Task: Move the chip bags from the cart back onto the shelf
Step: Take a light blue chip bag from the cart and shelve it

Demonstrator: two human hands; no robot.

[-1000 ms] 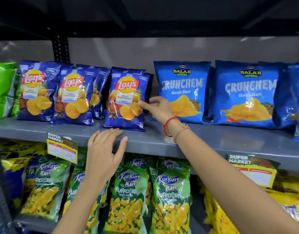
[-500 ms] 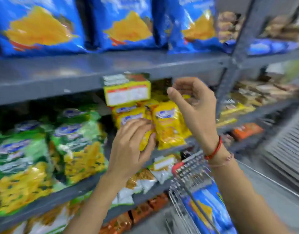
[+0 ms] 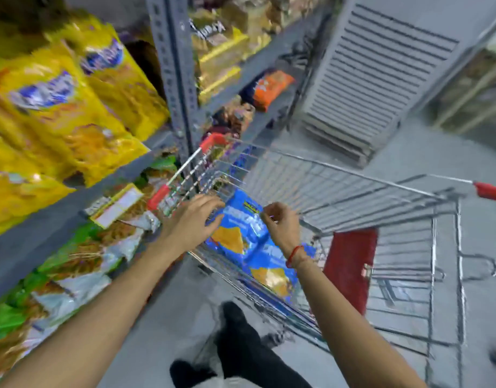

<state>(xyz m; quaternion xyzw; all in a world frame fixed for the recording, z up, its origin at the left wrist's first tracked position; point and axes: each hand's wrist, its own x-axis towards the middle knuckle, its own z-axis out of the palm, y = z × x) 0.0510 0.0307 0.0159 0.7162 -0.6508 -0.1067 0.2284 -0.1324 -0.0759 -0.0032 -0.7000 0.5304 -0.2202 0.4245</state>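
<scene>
Blue chip bags (image 3: pixel 241 236) with orange chips printed on them lie in the wire cart (image 3: pixel 353 172), stacked along its near side. My left hand (image 3: pixel 190 222) reaches over the cart's rim with fingers spread, fingertips just above the top bag's left edge. My right hand (image 3: pixel 281 225) hovers over the same bag's right side, fingers curled in and thumb against forefinger, nothing seen in it. The grey shelf (image 3: pixel 73 203) runs along the left. The view is motion-blurred.
Yellow snack bags (image 3: pixel 59 107) fill the shelf above, green and white bags (image 3: pixel 73 261) the level below. A grey upright post (image 3: pixel 176 65) stands by the cart's red-capped corner. The cart has a red seat flap (image 3: pixel 350 264). My dark trouser leg (image 3: pixel 241 345) is below.
My view has swung from the shelf of blue bags down and right to the cart. Both hands have dropped from shelf height to just above the bags in the cart.
</scene>
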